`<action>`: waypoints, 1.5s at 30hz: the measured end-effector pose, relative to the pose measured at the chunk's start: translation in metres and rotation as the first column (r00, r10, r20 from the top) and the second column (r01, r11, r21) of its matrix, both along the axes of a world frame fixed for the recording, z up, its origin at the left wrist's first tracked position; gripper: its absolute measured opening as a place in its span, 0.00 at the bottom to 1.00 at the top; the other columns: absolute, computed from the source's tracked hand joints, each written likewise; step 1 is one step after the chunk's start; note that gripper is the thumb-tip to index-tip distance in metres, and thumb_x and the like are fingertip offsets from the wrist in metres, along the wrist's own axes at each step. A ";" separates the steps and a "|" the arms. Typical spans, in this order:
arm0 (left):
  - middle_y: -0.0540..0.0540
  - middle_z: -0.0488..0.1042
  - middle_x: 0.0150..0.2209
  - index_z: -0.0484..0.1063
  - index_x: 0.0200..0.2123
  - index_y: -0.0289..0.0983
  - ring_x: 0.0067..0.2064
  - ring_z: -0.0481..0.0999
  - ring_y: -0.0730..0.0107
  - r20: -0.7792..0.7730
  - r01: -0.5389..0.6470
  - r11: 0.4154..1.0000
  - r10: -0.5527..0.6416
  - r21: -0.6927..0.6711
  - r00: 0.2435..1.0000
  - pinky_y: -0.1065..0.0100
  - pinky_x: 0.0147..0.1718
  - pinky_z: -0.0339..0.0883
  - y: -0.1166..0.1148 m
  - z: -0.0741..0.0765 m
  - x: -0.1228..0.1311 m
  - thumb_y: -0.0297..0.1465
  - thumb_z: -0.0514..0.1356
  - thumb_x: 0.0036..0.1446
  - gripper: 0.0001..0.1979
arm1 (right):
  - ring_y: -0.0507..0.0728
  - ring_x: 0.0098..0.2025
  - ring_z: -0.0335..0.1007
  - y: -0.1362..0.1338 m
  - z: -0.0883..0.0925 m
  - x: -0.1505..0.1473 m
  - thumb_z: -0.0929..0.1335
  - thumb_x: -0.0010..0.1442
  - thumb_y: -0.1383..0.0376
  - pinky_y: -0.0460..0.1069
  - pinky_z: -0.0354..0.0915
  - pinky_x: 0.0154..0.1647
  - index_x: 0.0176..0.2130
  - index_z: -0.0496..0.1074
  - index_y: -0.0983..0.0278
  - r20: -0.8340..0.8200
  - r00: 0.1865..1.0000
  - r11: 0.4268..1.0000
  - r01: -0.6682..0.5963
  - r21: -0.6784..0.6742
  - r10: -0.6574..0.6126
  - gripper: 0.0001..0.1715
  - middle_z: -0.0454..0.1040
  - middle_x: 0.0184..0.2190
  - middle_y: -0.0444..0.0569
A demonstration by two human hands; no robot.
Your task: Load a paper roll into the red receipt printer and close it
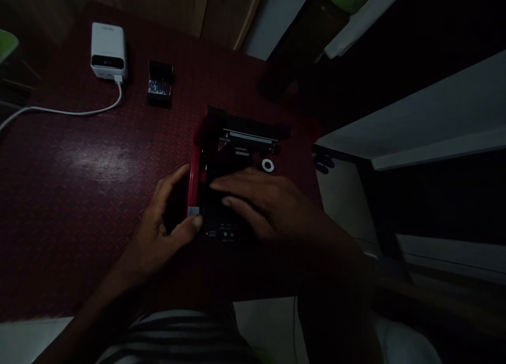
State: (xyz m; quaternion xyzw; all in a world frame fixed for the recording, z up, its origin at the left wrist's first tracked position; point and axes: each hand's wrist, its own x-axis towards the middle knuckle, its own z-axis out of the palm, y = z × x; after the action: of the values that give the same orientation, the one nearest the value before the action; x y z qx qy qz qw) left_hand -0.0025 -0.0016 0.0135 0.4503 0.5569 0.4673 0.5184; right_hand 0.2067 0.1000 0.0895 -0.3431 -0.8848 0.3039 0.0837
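A dark device with a red side edge (221, 163) lies on the dark red patterned table (79, 169). My left hand (164, 224) curls round its near left side, thumb and fingers wrapped on the red edge. My right hand (261, 203) lies over the top of the device, fingers stretched out flat toward the left. A small silver ring-shaped part (268, 165) sits on the device just beyond my right hand. The scene is dim, so details of the device are hard to make out.
At the back left stand a white box-shaped charger (107, 50) with a white cable (71, 111) running left, and a small black block (160, 83). The table's right edge (316, 158) drops to a pale floor; light panels lie at the right.
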 end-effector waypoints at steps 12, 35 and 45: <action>0.46 0.74 0.74 0.74 0.73 0.54 0.75 0.72 0.39 0.036 -0.055 0.994 0.059 -0.093 0.998 0.43 0.74 0.69 0.001 0.016 -0.003 0.48 0.73 0.66 0.34 | 0.57 0.46 0.79 0.000 0.002 0.014 0.67 0.76 0.74 0.54 0.71 0.53 0.43 0.80 0.60 -0.056 0.995 0.994 -0.083 -0.070 0.079 0.14 0.84 0.42 0.46; 0.48 0.82 0.39 0.78 0.31 0.42 0.53 0.83 0.54 0.045 -0.203 0.966 0.198 0.161 0.979 0.51 0.61 0.73 0.113 0.049 0.009 0.46 0.65 0.71 0.19 | 0.58 0.41 0.77 -0.056 -0.016 0.014 0.63 0.78 0.76 0.55 0.76 0.46 0.42 0.81 0.65 -0.270 0.960 0.911 0.173 0.374 -0.072 0.19 0.82 0.37 0.51; 0.48 0.72 0.75 0.74 0.70 0.53 0.80 0.64 0.41 0.075 -0.194 0.981 0.193 0.007 0.978 0.42 0.76 0.63 0.039 0.023 0.006 0.35 0.72 0.59 0.36 | 0.64 0.70 0.77 -0.083 -0.023 0.008 0.69 0.76 0.75 0.59 0.77 0.67 0.46 0.83 0.59 -0.054 0.970 0.713 0.210 0.669 -0.236 0.14 0.82 0.68 0.54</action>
State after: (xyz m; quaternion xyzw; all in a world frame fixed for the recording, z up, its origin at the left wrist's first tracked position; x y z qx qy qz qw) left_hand 0.0037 0.0369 0.0364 0.3799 0.5752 0.5359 0.4875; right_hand 0.2145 0.0172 0.0661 -0.3995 -0.8880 -0.0525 0.2215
